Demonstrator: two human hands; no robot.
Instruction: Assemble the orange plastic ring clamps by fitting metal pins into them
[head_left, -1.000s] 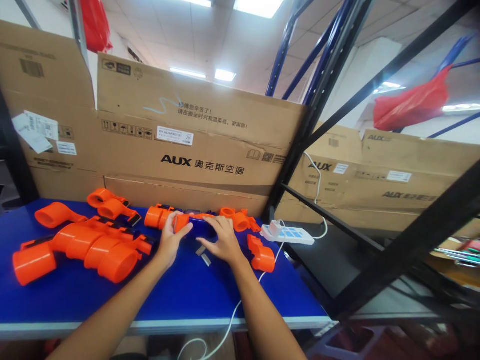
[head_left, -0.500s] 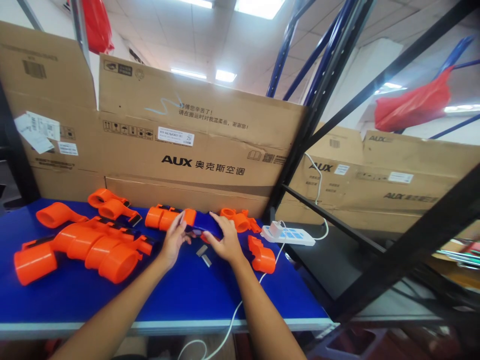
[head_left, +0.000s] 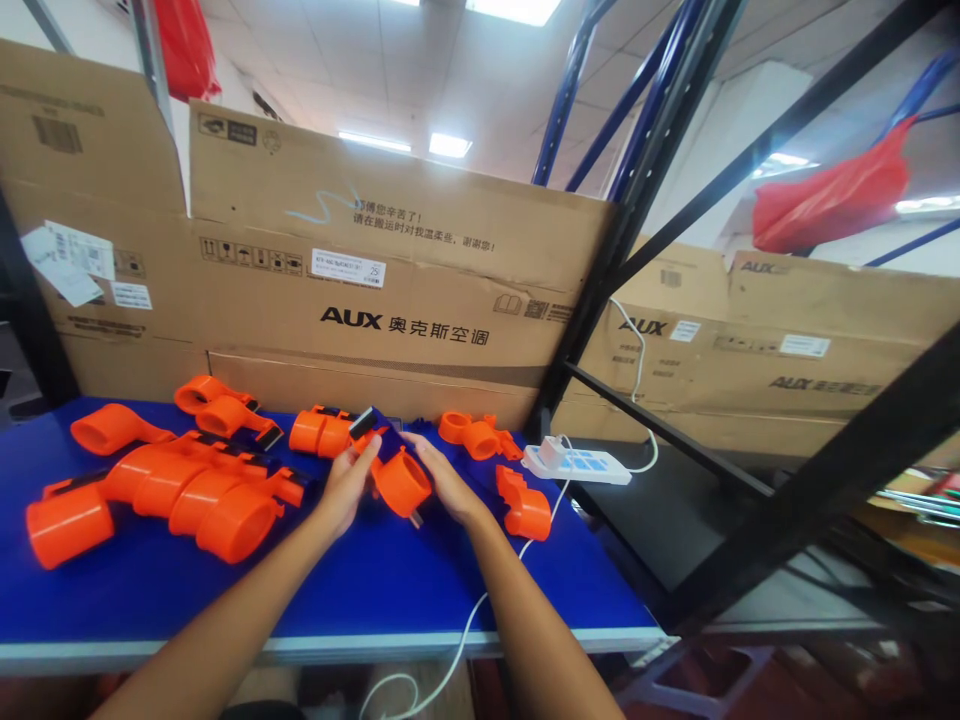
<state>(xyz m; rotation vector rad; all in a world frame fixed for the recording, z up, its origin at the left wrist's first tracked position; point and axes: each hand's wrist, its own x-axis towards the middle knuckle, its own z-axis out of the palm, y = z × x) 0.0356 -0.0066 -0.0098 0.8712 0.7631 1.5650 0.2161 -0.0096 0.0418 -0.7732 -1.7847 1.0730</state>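
Observation:
Both my hands hold one orange plastic part with a blue body just above the blue table; its round open end faces me. My left hand grips its left side, with a small grey-black piece sticking up above the fingers. My right hand cups its right side, fingers curved along it. Another orange part lies just behind my left hand, and a small orange piece sits right of my right hand.
Several large orange tube parts lie on the left of the table. A white power strip with its cable sits at the table's right edge. Tall cardboard boxes stand behind, and a black and blue rack frame rises on the right.
The part lay flat on the table under both hands. It has been lifted and turned, so its orange round end now points toward me.

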